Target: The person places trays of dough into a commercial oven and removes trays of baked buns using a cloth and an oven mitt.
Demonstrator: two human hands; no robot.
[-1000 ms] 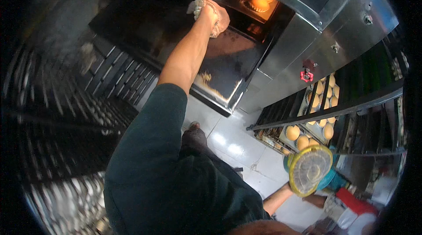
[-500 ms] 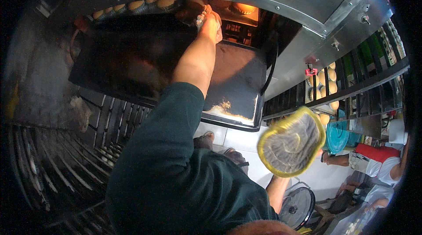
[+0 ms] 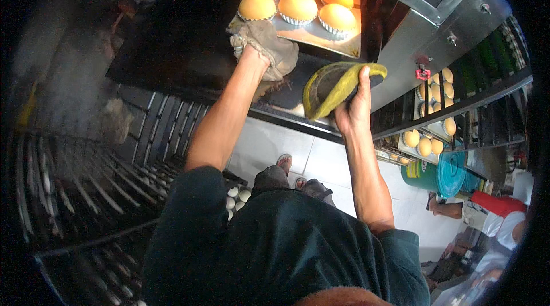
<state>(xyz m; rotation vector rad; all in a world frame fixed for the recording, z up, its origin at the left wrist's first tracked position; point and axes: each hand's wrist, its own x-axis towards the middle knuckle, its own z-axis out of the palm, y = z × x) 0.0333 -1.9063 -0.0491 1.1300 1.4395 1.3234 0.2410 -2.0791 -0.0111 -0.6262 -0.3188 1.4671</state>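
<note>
1. At the open oven: left hand, wrapped in a grey cloth, clamped on the near left corner of a metal tray of golden buns. Fingers hidden under the cloth, apparently closed tight around the tray edge.

2. Right hand raised just below and to the right of the tray, fingers and thumb pinched on a folded yellow-green pad. Pad not touching the tray; a clear gap between its upper edge and the tray's near rim.

3. Tray at the oven mouth, above the dropped oven door, its long axis running left to right across the opening, slightly tilted down toward the right in this view. Buns in paper cups in rows, rear ones lit orange by the oven glow.

4. Key relation: free near right corner of the tray up and slightly left of the padded right hand, with the left hand already on the opposite corner. Right hand the nearer one to that unsupported end.

5. Around: a rack of more buns on shelves at right, a teal bin on the white tile floor, another person's red-and-white clothing at lower right, empty wire racks at left.
</note>
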